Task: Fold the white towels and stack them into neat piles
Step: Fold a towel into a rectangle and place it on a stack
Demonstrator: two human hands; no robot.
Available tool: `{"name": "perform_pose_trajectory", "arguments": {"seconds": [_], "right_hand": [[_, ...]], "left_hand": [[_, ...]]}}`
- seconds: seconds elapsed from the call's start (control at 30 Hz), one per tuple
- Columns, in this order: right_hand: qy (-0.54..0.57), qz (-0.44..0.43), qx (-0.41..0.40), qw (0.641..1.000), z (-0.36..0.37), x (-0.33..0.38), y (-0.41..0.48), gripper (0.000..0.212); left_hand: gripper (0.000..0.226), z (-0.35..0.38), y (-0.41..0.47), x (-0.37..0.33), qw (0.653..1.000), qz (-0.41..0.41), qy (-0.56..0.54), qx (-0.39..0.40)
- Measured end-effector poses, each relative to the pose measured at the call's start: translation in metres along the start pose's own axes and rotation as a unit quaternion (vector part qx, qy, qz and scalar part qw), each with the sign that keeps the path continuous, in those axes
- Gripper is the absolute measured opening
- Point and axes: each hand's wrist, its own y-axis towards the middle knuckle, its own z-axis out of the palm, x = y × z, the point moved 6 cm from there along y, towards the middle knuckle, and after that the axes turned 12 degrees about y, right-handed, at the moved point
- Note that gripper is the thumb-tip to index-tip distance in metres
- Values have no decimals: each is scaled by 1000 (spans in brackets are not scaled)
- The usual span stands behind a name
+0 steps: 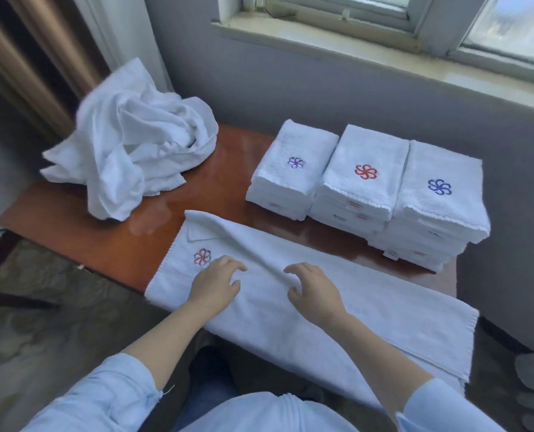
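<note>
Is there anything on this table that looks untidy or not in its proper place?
Yes. The towel under both hands has a raised crease across its middle and a turned-over corner near the red flower mark. A crumpled heap of towels hangs over the table's far left corner.

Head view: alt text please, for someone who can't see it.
Both hands, left and right, rest open on a long towel spread across a table. Three folded stacks sit behind it; a crumpled pile lies at far left.
</note>
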Motion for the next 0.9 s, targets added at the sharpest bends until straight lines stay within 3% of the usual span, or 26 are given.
{"name": "perform_pose_trajectory", "arguments": {"seconds": [0.2, 0.37, 0.47, 0.7, 0.9], "right_hand": [[16, -13, -28, 999, 45, 54, 67, 41], [10, 36, -70, 997, 78, 76, 105, 47], [15, 83, -85, 993, 94, 84, 117, 51], [-6, 153, -94, 984, 109, 102, 133, 52], [8, 115, -138, 984, 110, 125, 135, 40]], "left_hand": [[30, -24, 46, 88, 1000, -14, 26, -6], [41, -24, 96, 126, 991, 89, 91, 35], [36, -27, 110, 132, 981, 163, 104, 23], [18, -40, 127, 140, 968, 245, 27, -49], [15, -70, 121, 147, 956, 262, -88, -99]]}}
